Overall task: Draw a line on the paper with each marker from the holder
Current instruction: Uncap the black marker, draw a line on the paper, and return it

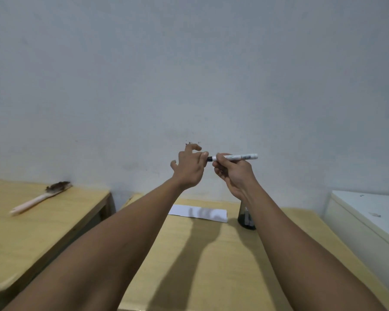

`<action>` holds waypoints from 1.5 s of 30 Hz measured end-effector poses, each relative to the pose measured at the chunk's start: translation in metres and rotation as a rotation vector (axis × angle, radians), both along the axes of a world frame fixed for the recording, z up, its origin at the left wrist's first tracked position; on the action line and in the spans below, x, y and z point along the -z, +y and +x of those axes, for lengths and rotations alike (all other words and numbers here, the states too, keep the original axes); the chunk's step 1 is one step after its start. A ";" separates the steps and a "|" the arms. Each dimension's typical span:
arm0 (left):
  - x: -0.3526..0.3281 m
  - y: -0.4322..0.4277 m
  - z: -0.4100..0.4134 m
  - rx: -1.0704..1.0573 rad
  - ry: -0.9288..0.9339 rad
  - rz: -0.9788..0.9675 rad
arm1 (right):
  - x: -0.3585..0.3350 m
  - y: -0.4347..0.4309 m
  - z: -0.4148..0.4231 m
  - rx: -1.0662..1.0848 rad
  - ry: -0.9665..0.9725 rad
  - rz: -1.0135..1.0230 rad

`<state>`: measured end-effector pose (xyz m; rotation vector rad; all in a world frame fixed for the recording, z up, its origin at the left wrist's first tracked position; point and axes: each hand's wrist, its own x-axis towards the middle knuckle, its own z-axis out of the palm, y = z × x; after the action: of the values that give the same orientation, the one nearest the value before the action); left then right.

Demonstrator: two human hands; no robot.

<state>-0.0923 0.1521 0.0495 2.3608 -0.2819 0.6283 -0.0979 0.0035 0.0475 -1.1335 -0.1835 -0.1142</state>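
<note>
Both hands are raised in front of the wall, above the table. My right hand grips a white marker that lies level, its black cap end pointing left. My left hand is at that black end, thumb pressed on the cap and the other fingers loosely spread; the far side of the pinch is hidden. A white sheet of paper lies at the back of the wooden table. To the paper's right stands a dark holder, partly hidden behind my right forearm, with at least one marker inside.
A second wooden table stands to the left across a gap, with a pale-handled brush lying on it. A white cabinet sits to the right. The plain wall rises right behind the tables.
</note>
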 end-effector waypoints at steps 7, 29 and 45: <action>0.025 0.047 0.027 0.200 0.364 -0.307 | 0.036 0.027 0.026 -0.124 -0.060 -0.137; 0.133 0.152 0.117 -0.196 0.418 0.105 | 0.154 0.126 0.114 0.016 0.139 -0.143; 0.157 0.180 0.111 -0.225 0.337 0.630 | 0.187 0.098 0.118 -0.066 0.171 -0.269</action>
<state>0.0183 0.3319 -0.1078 3.0829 -0.0621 0.2440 0.0198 0.1014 -0.1395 -1.3968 -0.0856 0.0687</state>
